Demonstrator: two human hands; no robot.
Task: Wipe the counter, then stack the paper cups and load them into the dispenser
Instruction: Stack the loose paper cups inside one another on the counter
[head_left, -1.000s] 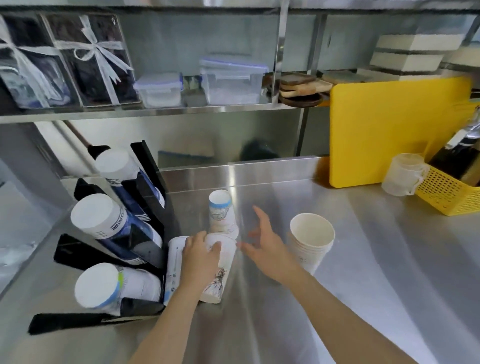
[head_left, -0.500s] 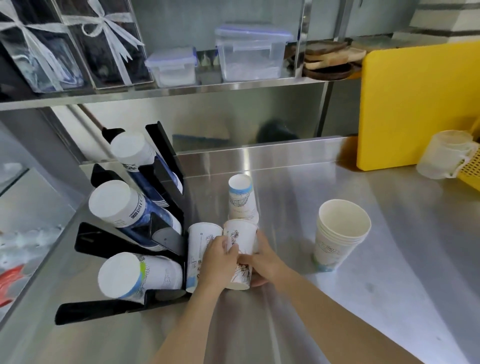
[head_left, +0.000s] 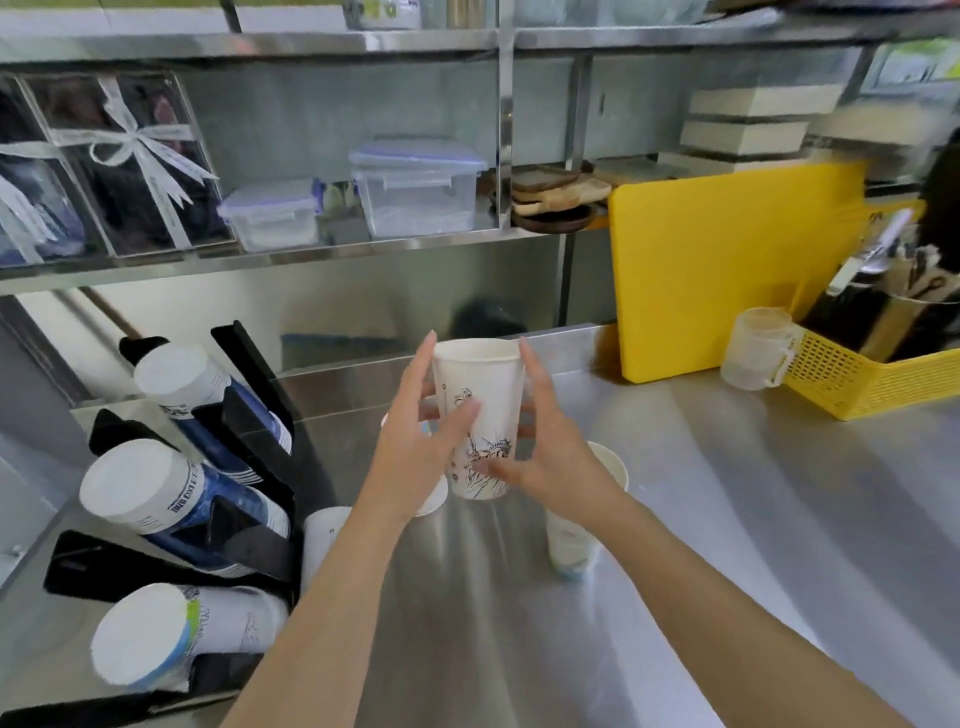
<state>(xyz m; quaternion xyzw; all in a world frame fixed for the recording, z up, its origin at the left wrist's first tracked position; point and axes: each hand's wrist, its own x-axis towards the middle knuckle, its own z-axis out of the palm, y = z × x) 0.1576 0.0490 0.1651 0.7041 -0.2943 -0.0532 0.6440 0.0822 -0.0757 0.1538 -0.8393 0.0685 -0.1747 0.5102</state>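
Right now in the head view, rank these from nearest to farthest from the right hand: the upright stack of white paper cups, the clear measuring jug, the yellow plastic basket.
1. Upright stack of white paper cups, just below the right hand.
2. Clear measuring jug, right, by the board.
3. Yellow plastic basket, far right.

No lettering can be read; the print on the cup sleeves (head_left: 187, 501) left of the left hand (head_left: 415, 452) is too blurred.

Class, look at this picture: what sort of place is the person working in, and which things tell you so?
Probably a cafe or drinks-shop prep area: a black cup dispenser loaded with paper cups, a stainless steel counter, and a yellow cutting board.
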